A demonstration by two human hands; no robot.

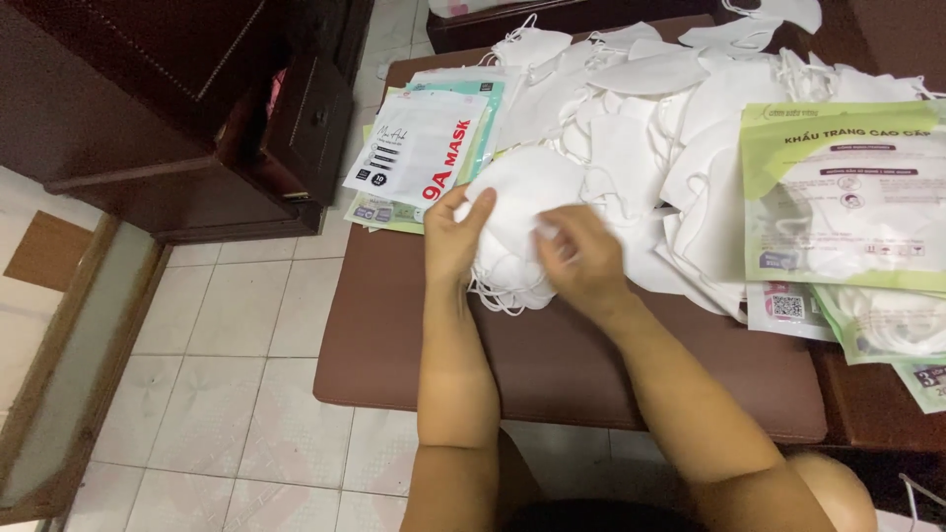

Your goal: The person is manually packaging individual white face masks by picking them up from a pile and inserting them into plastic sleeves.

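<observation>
Head camera looks down on a low brown table [591, 374] standing on a pale tiled floor [227, 325]. At the far left there is a dark wooden cabinet [148, 108]. On the left edge of the table lies a small pile of flat printed packets [419, 148], white and light green, overlapping each other.

Just right of these packets the person's left hand [453, 236] holds a stack of white masks [522, 197] near the middle of the table. The left grip is closed on the stack's left side, thumb on top and fingers around the edge. Thin ear loops [498, 296] hang out below the stack. The right hand [581, 261] rests on the right part of the same stack; its fingers are bent and pinch the top layer, so this grip also is closed on the masks.

To do this step well, I judge that the left hand should keep the edges together while the right hand presses the layers flat, and the loose loops should be tucked in so they do not catch.

Behind and to the right of the hands a wide heap of loose white masks [690, 108] covers the table. At the far right lies a large green and white bag [847, 197], with more packets partly under it.
</observation>
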